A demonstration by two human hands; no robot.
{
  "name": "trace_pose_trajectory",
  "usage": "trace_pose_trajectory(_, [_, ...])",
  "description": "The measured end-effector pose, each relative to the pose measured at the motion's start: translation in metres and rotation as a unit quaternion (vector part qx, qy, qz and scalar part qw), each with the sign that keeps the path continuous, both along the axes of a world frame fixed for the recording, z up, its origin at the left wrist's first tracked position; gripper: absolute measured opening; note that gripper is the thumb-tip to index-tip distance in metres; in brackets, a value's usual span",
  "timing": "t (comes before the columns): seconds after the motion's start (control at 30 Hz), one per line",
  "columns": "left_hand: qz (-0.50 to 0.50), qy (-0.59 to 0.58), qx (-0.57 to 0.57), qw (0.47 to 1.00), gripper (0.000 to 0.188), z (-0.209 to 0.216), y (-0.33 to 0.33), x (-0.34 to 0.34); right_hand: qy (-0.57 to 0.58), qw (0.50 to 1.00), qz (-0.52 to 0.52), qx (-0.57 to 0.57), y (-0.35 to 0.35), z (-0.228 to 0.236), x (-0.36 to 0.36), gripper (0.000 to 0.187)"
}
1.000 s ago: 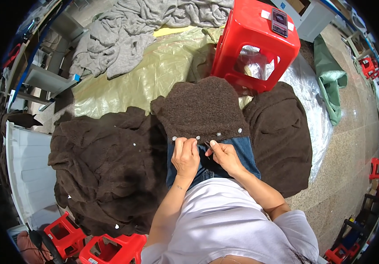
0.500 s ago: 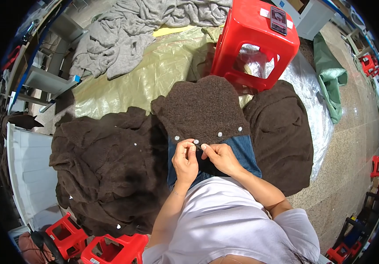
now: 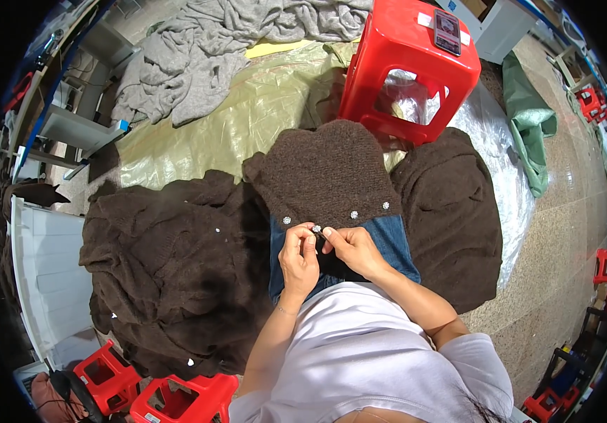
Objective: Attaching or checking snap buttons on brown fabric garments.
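Observation:
A dark brown knitted garment [image 3: 328, 169] lies across my lap over blue jeans [image 3: 392, 243]. Along its near edge sit several sparkly silvery buttons, among them one at the left [image 3: 287, 220] and one at the right [image 3: 386, 205]. Another button [image 3: 317, 228] is at my fingertips. My left hand [image 3: 298, 261] pinches the garment's edge just left of that button. My right hand [image 3: 355, 249] is closed, thumb against fingers, at the button's right side. Whether a needle or thread is between the fingers is too small to make out.
Brown knitwear heaps lie left [image 3: 169, 261] and right [image 3: 451, 225]. Ahead, a red plastic stool [image 3: 360, 92] carries a phone [image 3: 447, 32]. Grey knit fabric [image 3: 183, 70] rests on yellowish plastic sheeting [image 3: 176, 151]. More red stools [image 3: 211, 388] stand at the lower left.
The garment's edge and the button at my fingertips have shifted very slightly right. My fingertips have drawn closer round the button; both hands keep their pinch.

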State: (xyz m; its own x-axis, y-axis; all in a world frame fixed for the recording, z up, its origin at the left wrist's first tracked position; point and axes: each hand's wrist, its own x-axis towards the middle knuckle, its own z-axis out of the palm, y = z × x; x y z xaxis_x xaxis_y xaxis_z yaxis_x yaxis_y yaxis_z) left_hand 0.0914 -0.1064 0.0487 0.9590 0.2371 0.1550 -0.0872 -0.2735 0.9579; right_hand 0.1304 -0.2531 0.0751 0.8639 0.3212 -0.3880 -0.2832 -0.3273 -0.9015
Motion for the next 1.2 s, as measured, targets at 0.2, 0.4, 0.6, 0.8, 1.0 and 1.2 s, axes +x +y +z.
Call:
trace_pose_trajectory(0.2, [-0.010, 0.006, 0.015, 1.000, 0.003, 0.008, 0.000, 0.000, -0.014, 1.000, -0.004, -0.005, -0.001, -0.001, -0.001, 0.049])
trace_pose_trajectory(0.4, [-0.011, 0.003, 0.002, 1.000, 0.002, 0.007, 0.001, -0.001, -0.012, 1.000, -0.003, -0.013, 0.000, 0.000, 0.000, 0.050])
trace_pose_trajectory(0.6, [-0.027, 0.019, -0.036, 0.999, 0.002, 0.000, 0.003, -0.005, -0.011, 1.000, -0.014, -0.015, -0.001, 0.001, -0.003, 0.047])
trace_pose_trajectory(0.8, [-0.007, 0.029, -0.076, 0.997, 0.002, 0.000, 0.004, -0.006, 0.023, 1.000, -0.001, -0.003, -0.001, 0.000, -0.006, 0.046])
trace_pose_trajectory(1.0, [-0.012, 0.011, -0.050, 0.999, 0.003, 0.000, 0.001, -0.003, -0.004, 1.000, -0.010, 0.006, -0.002, -0.006, -0.005, 0.052])
trace_pose_trajectory(1.2, [-0.050, 0.033, -0.048, 0.997, 0.004, 0.002, 0.005, -0.006, -0.028, 0.999, -0.015, 0.000, 0.001, -0.005, -0.004, 0.051])
